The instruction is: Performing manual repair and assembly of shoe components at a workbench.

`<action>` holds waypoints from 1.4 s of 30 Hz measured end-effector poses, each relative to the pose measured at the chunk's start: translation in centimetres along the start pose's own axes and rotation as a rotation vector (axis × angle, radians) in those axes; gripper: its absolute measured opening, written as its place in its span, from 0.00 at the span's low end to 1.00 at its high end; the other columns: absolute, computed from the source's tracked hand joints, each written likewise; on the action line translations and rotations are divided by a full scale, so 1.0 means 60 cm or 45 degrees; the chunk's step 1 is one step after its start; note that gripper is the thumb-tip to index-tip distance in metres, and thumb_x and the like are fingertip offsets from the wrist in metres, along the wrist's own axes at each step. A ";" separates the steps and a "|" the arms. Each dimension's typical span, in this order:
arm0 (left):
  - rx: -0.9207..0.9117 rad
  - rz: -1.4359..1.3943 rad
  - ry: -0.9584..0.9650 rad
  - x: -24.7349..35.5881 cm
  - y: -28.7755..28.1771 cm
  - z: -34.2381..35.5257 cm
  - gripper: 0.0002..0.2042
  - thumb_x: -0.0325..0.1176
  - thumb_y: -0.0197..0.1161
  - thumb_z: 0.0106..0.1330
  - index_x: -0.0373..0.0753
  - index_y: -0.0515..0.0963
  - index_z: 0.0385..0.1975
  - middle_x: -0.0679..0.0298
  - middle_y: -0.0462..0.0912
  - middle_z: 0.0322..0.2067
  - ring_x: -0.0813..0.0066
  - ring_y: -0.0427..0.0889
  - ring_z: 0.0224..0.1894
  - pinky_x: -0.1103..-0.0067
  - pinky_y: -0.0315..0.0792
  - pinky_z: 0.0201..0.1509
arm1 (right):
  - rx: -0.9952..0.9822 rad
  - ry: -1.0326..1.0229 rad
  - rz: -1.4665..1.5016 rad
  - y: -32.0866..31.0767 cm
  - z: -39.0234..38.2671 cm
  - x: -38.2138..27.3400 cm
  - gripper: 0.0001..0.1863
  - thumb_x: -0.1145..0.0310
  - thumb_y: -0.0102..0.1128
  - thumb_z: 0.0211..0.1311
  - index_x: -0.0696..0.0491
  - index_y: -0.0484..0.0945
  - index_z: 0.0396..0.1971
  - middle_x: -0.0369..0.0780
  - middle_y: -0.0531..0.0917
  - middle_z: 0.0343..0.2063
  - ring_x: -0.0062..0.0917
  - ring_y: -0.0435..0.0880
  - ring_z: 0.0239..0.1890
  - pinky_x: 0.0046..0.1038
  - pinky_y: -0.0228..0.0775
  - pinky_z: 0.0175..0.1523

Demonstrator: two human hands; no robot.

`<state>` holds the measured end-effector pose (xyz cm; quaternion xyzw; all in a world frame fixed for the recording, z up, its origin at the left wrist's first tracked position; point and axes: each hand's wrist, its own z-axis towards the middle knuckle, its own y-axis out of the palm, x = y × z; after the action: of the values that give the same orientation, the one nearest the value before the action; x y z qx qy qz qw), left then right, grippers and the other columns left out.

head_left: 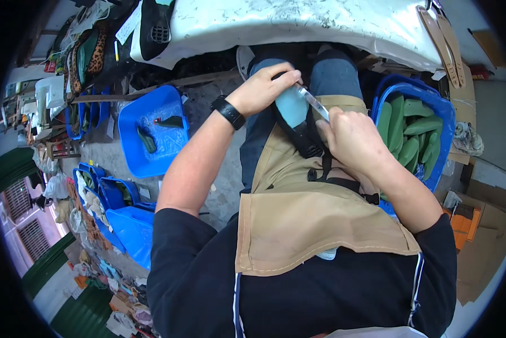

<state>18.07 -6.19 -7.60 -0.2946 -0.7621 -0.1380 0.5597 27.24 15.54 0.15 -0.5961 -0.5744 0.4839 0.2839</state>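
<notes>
A black shoe-like piece with a light-blue face rests across my lap, straps trailing toward the apron. My left hand, wearing a black wristwatch, is closed over its far end. Between my two hands runs a slim, shiny tool, slanting over the edge of the light-blue face. My right hand is closed in a fist around the tool's near end; its exact kind does not show. My left fingertips are close to the tool's far end, and whether they touch it is hidden.
A blue bin full of green foot-shaped forms stands at my right. To my left is another blue bin with two dark pieces. A white-covered bench lies ahead. More blue bins line the lower left; cardboard is at right.
</notes>
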 end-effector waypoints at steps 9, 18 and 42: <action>0.400 -0.217 0.295 0.080 -0.089 -0.061 0.21 0.51 0.49 0.83 0.40 0.80 0.57 0.55 0.83 0.46 0.73 0.84 0.27 0.84 0.82 0.23 | -0.105 -0.393 1.278 -0.079 -0.020 0.084 0.15 0.63 0.61 0.73 0.57 0.79 0.27 0.36 0.78 0.19 0.21 0.71 0.22 0.26 0.68 0.32; 0.468 -0.536 0.837 0.042 -0.006 0.107 0.20 0.44 0.49 0.85 0.44 0.71 0.69 0.53 0.68 0.66 0.53 0.78 0.61 0.64 0.87 0.57 | 0.186 -0.124 0.774 -0.081 0.082 0.081 0.16 0.61 0.62 0.72 0.58 0.80 0.29 0.36 0.78 0.20 0.24 0.71 0.22 0.28 0.67 0.31; 0.403 -0.575 0.706 0.063 -0.013 0.130 0.23 0.48 0.56 0.82 0.43 0.74 0.69 0.51 0.72 0.66 0.57 0.80 0.60 0.66 0.89 0.54 | 0.273 -0.047 0.294 -0.093 0.148 0.086 0.17 0.59 0.60 0.76 0.57 0.80 0.31 0.39 0.82 0.23 0.23 0.76 0.25 0.26 0.70 0.35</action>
<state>10.87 -1.48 -6.59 0.0190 -0.6396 -0.2130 0.7384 16.30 19.57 0.56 -0.6155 -0.4522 0.5827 0.2778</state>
